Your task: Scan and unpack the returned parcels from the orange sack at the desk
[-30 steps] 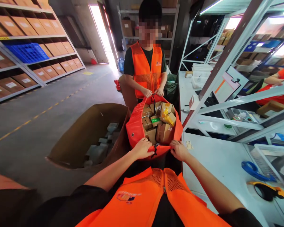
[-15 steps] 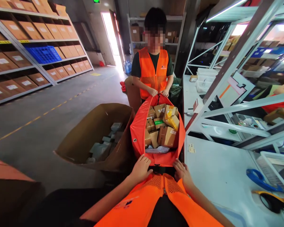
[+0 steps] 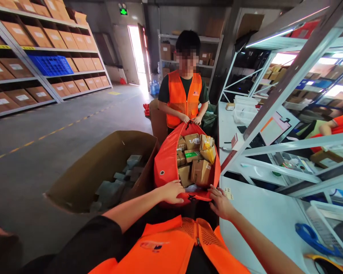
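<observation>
In front of me sits a red bag [image 3: 166, 161], its mouth spread wide and filled with cardboard boxes [image 3: 201, 172]. One box has green tape, and a yellow-taped package [image 3: 208, 149] lies at the right side. My left hand [image 3: 173, 191] grips the near left rim, fingers folded over the edge. At the near right corner my right hand [image 3: 221, 202] has its fingers closed on the rim. Opposite me a co-worker [image 3: 185, 99] in an orange vest holds the far rim with both hands. A black cord [image 3: 191, 197] shows on the near edge.
A large open brown carton [image 3: 74, 182] with pale packages stands left of the bag. A white table [image 3: 254, 213] runs along the right, with a blue tape roll [image 3: 314, 238] and a metal frame post [image 3: 274, 99]. Shelves of boxes [image 3: 20, 99] line the left wall.
My hands have shifted slightly; the left reaches farther over the near rim, which now folds inward toward the boxes. The camera view has tilted up a little. The co-worker still holds the far rim.
</observation>
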`<action>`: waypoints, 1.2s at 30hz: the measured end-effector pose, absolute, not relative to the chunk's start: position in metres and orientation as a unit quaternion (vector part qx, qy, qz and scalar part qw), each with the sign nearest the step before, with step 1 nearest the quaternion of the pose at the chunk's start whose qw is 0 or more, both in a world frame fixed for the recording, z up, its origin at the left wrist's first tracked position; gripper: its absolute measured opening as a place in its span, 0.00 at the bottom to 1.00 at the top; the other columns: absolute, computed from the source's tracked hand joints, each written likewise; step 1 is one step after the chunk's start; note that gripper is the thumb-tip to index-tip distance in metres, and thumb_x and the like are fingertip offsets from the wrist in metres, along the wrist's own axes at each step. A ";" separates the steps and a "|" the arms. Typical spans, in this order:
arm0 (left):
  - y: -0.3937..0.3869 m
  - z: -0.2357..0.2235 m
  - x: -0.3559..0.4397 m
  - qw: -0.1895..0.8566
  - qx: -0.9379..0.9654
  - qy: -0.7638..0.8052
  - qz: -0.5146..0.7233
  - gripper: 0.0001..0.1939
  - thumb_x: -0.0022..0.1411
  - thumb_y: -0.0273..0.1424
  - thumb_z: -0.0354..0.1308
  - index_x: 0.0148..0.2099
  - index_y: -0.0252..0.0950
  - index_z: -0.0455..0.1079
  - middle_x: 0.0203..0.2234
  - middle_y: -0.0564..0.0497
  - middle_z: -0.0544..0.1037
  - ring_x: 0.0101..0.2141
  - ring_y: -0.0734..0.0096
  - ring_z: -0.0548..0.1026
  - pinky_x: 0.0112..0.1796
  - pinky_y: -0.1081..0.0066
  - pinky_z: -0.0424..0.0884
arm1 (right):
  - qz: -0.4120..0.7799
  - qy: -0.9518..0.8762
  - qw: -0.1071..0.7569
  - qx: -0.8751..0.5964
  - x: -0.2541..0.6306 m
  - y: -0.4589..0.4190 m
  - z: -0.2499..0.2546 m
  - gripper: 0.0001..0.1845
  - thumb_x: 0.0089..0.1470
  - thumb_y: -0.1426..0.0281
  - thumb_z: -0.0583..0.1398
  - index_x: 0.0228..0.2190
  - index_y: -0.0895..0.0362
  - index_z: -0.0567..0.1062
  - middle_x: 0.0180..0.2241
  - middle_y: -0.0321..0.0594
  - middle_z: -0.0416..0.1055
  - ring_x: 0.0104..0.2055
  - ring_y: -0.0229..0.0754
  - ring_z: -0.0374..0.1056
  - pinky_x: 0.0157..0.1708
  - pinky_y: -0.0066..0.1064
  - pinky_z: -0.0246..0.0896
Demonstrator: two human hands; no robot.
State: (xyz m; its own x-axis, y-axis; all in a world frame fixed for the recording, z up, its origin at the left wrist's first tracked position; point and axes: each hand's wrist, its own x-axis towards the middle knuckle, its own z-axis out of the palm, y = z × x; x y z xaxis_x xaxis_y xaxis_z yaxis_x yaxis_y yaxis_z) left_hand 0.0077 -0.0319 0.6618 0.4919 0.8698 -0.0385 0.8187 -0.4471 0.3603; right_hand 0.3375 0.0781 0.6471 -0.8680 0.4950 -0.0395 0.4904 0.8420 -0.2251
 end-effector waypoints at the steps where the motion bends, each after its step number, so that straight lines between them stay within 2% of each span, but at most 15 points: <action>1: -0.021 0.662 0.000 0.162 0.850 0.495 0.073 0.17 0.66 0.45 0.67 0.52 0.41 0.79 0.48 0.45 0.84 0.53 0.55 0.80 0.68 0.52 0.59 | 0.119 -0.958 -0.017 -0.262 0.338 0.085 0.649 0.14 0.61 0.71 0.58 0.47 0.57 0.77 0.61 0.50 0.74 0.72 0.55 0.59 0.69 0.50 0.49; 3: 0.002 0.661 -0.018 0.143 0.836 0.525 0.063 0.21 0.64 0.47 0.69 0.53 0.40 0.79 0.52 0.43 0.83 0.56 0.52 0.78 0.67 0.54 0.61 | 0.118 -0.947 -0.057 -0.293 0.340 0.100 0.649 0.14 0.60 0.70 0.59 0.47 0.57 0.77 0.54 0.51 0.77 0.64 0.56 0.68 0.64 0.49 0.55; 6: 0.029 0.658 -0.041 0.126 0.799 0.587 0.045 0.22 0.60 0.45 0.71 0.50 0.36 0.79 0.50 0.40 0.83 0.54 0.49 0.79 0.63 0.53 0.65 | 0.106 -0.933 -0.063 -0.339 0.344 0.117 0.642 0.17 0.60 0.73 0.58 0.50 0.59 0.76 0.51 0.52 0.78 0.57 0.56 0.71 0.57 0.47 0.59; 9: 0.029 0.655 -0.046 0.126 0.795 0.591 0.050 0.18 0.58 0.42 0.73 0.44 0.37 0.78 0.45 0.42 0.84 0.51 0.52 0.80 0.62 0.57 0.66 | 0.101 -0.928 -0.046 -0.355 0.354 0.119 0.632 0.15 0.63 0.74 0.56 0.49 0.57 0.76 0.52 0.50 0.77 0.58 0.54 0.70 0.57 0.45 0.59; 11: 0.013 0.654 -0.038 0.120 0.792 0.595 0.064 0.14 0.61 0.40 0.71 0.42 0.37 0.77 0.45 0.43 0.83 0.52 0.55 0.79 0.63 0.60 0.64 | 0.098 -0.928 -0.024 -0.359 0.364 0.109 0.625 0.14 0.64 0.74 0.53 0.47 0.57 0.76 0.52 0.50 0.77 0.59 0.53 0.70 0.57 0.44 0.59; 13: -0.013 0.655 -0.026 0.112 0.781 0.610 0.076 0.11 0.66 0.39 0.67 0.42 0.36 0.75 0.45 0.42 0.82 0.53 0.55 0.78 0.64 0.58 0.62 | 0.097 -0.927 0.001 -0.361 0.374 0.095 0.617 0.14 0.65 0.75 0.51 0.46 0.57 0.75 0.52 0.50 0.76 0.60 0.53 0.69 0.58 0.44 0.59; 16: -0.058 0.655 -0.009 0.110 0.754 0.641 0.087 0.11 0.71 0.39 0.61 0.46 0.35 0.74 0.47 0.40 0.81 0.55 0.50 0.76 0.63 0.51 0.61 | 0.101 -0.926 0.035 -0.362 0.386 0.072 0.607 0.15 0.65 0.75 0.51 0.46 0.56 0.75 0.53 0.50 0.76 0.63 0.54 0.67 0.60 0.44 0.58; 20: -0.113 0.652 0.005 0.131 0.709 0.685 0.102 0.10 0.72 0.35 0.60 0.48 0.34 0.72 0.53 0.38 0.79 0.58 0.49 0.74 0.59 0.51 0.64 | 0.112 -0.924 0.065 -0.361 0.393 0.045 0.595 0.17 0.63 0.76 0.51 0.49 0.55 0.74 0.57 0.50 0.75 0.65 0.53 0.65 0.59 0.45 0.58; 25: -0.148 0.645 0.020 0.141 0.683 0.705 0.130 0.07 0.72 0.31 0.56 0.47 0.35 0.72 0.52 0.39 0.79 0.59 0.50 0.74 0.59 0.50 0.64 | 0.110 -0.919 0.090 -0.367 0.403 0.020 0.587 0.22 0.64 0.76 0.50 0.54 0.56 0.75 0.61 0.51 0.74 0.69 0.54 0.63 0.61 0.48 0.57; 29: -0.174 0.622 0.026 0.148 0.674 0.707 0.155 0.11 0.70 0.27 0.52 0.51 0.37 0.73 0.59 0.39 0.78 0.67 0.51 0.69 0.63 0.49 0.63 | 0.118 -0.921 0.074 -0.365 0.417 -0.002 0.579 0.29 0.59 0.78 0.51 0.58 0.54 0.76 0.65 0.51 0.71 0.72 0.53 0.61 0.63 0.49 0.58; 33: -0.197 0.590 0.027 0.159 0.659 0.719 0.157 0.18 0.67 0.23 0.49 0.52 0.38 0.75 0.62 0.39 0.77 0.67 0.53 0.70 0.63 0.49 0.64 | 0.138 -0.919 0.057 -0.365 0.423 -0.023 0.564 0.33 0.55 0.80 0.50 0.60 0.55 0.75 0.67 0.50 0.68 0.74 0.52 0.58 0.65 0.50 0.57; 36: -0.192 0.589 0.027 0.154 0.646 0.730 0.158 0.18 0.66 0.22 0.50 0.53 0.37 0.75 0.62 0.38 0.78 0.66 0.52 0.71 0.62 0.49 0.65 | 0.141 -0.906 0.057 -0.396 0.419 -0.025 0.561 0.33 0.55 0.80 0.50 0.59 0.57 0.75 0.67 0.52 0.68 0.74 0.52 0.58 0.63 0.50 0.59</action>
State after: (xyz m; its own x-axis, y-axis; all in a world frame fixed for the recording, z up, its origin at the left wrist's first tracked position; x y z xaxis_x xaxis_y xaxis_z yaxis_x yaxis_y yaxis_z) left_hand 0.0270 -0.1923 0.5887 -0.1169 0.9929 -0.0208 0.8958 0.1145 0.4294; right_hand 0.4187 -0.0247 0.5613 -0.6799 0.7332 -0.0085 0.7009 0.6465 -0.3012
